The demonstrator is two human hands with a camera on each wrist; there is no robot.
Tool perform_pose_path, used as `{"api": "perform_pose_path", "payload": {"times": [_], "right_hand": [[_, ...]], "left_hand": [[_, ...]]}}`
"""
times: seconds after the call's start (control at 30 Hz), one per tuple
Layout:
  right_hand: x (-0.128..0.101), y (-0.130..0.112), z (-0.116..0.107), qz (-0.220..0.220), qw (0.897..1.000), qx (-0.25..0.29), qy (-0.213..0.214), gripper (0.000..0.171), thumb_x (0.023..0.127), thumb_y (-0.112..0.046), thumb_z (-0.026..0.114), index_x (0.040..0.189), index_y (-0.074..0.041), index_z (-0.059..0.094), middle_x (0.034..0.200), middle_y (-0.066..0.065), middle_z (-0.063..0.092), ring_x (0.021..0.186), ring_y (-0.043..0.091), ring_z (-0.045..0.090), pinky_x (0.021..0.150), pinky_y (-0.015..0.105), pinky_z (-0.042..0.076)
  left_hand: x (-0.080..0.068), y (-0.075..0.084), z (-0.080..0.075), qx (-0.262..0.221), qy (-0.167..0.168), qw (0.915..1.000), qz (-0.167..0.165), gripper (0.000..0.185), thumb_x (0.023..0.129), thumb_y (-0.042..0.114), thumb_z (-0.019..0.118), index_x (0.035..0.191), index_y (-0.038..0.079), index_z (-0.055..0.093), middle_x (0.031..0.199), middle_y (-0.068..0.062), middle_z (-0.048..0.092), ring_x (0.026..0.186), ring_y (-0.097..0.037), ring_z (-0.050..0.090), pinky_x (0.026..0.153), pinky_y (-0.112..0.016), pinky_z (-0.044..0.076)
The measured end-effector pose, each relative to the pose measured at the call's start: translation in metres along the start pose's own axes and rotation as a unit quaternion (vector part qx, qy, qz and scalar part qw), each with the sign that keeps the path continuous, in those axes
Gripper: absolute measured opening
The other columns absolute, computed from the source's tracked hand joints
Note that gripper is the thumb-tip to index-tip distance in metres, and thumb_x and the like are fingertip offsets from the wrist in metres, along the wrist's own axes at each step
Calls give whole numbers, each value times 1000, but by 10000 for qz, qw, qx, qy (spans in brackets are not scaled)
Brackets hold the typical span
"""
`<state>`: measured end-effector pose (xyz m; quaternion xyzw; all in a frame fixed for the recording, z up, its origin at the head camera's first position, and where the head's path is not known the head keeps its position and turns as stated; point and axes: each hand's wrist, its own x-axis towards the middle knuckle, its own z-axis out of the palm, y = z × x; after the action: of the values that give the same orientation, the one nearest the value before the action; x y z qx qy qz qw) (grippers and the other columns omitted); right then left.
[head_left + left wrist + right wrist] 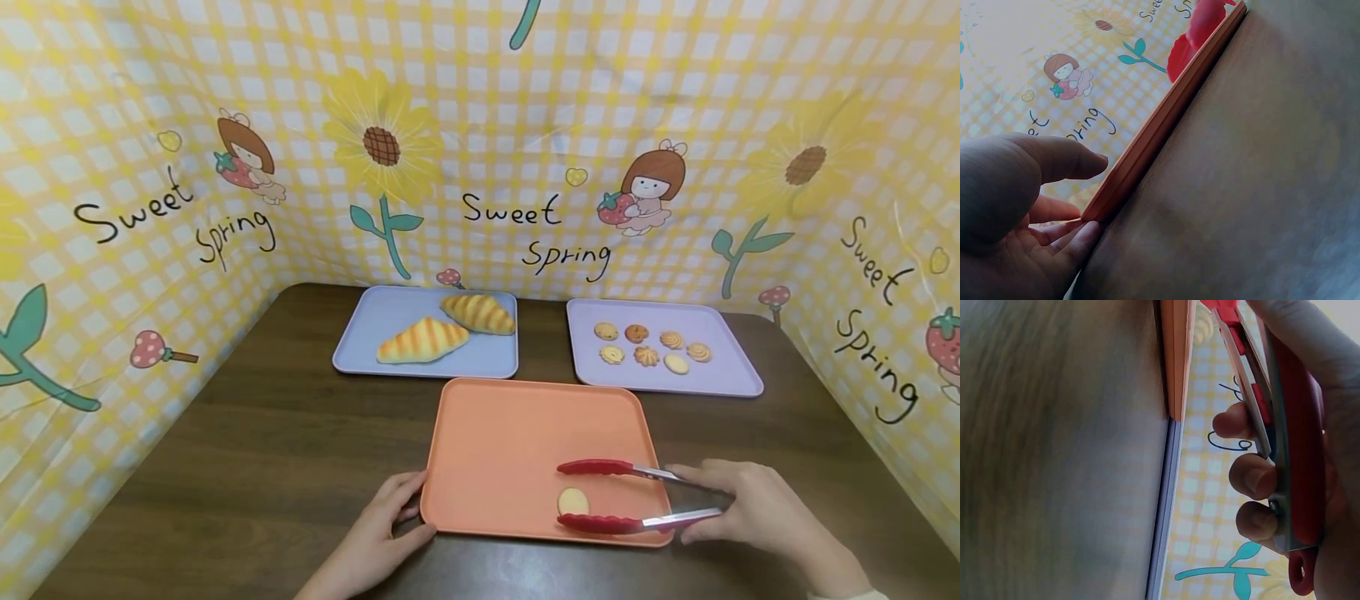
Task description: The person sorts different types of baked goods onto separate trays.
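An orange tray [495, 433] lies on the dark wooden table in front of me, with one round cookie [573, 501] in its near right part. My right hand [750, 504] grips red-tipped metal tongs [637, 496], whose open tips lie on either side of the cookie. In the right wrist view the fingers [1254, 478] curl round the tongs' handle [1285, 456]. My left hand [386, 521] holds the tray's near left corner; in the left wrist view the thumb [1066, 159] lies over the tray's edge [1147, 140].
A blue tray [360, 333] at the back holds two croissants [423, 340]. To its right a lilac tray [731, 367] holds several small cookies [652, 346]. Yellow checked walls [480, 125] printed "Sweet Spring" enclose the table [247, 450] on three sides.
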<state>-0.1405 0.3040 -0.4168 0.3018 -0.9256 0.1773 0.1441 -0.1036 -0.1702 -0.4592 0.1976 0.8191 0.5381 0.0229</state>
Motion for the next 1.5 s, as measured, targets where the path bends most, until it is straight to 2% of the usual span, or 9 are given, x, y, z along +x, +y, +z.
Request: {"api": "perform_pose_path", "payload": {"times": [0.2,0.5,0.73,0.9,1.2,1.5], "right_hand": [[-1,1,0,-99,9999,-65,-64,67,56,-64,87,113,-32,77,81,-20,57,69,-2,45,53,21,39],[-2,0,4,-359,9991,231,28,60,58,-56,90,111,-29,78,78,-21,55,66,-3,48,53,14,37],[-1,1,5,-464,9984,316,60,58,60,-55,89,110,-28,78,77,-23,53,65,-5,46,53,10,33],[-1,2,6,-540,9980,308,94,57,60,-55,89,109,-26,78,76,-24,53,65,-5,46,53,9,33],[0,2,5,-345,9991,190,124,58,59,-57,89,108,-27,79,76,-24,54,64,-4,46,52,13,35],[4,1,0,-121,9998,19,158,60,57,-60,89,106,-26,79,73,-25,49,63,-4,43,50,18,37]], "left_hand": [[0,-1,0,-17,-9,10000,29,63,94,12,71,142,-17,40,135,-26,44,122,-24,52,99,-31,51],[-1,-2,0,29,5,9999,119,63,94,11,71,142,-16,41,135,-26,45,122,-20,51,98,-28,51],[-1,-1,0,-23,-37,10000,-13,64,94,13,71,142,-16,40,136,-26,44,123,-21,50,99,-29,51],[-1,0,0,16,-5,10000,48,63,94,12,71,142,-16,41,135,-25,45,123,-20,51,98,-30,51],[-1,2,0,67,41,10000,-10,62,93,11,72,141,-15,42,135,-24,46,122,-22,52,98,-30,51],[-1,0,1,134,146,9995,237,60,92,9,72,139,-16,45,132,-24,48,119,-18,53,96,-26,52]]}}
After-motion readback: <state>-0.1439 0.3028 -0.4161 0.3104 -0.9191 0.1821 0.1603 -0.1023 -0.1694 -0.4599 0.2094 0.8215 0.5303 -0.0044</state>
